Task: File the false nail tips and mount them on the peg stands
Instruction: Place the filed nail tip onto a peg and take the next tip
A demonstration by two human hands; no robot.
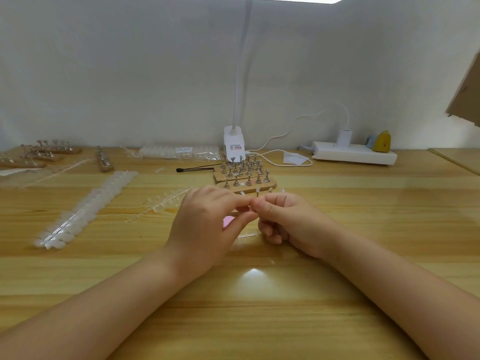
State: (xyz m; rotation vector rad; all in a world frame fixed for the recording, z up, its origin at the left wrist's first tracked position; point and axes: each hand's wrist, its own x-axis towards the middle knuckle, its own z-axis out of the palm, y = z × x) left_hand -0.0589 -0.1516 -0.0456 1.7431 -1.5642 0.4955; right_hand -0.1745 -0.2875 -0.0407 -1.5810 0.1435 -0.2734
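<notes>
My left hand [205,224] and my right hand [288,224] meet fingertip to fingertip over the middle of the table. Together they pinch a small false nail tip [251,203], which the fingers almost entirely hide. A pink nail file [228,221] shows in the gap under my left thumb. Whether it is held or lying on the table I cannot tell. Just behind the hands stand wooden peg stands [245,187] with metal pegs. A few pegs nearest my fingers carry clear tips [257,192]. A short clear sprue strip [248,234] lies below my right fingers.
Long strips of clear nail tips [88,209] lie at the left, and a shorter strip [166,202] lies nearer the hands. More peg stands [39,154] sit at the back left. A lamp clamp [233,144], a black brush [193,169], cables and a power strip [354,153] line the back.
</notes>
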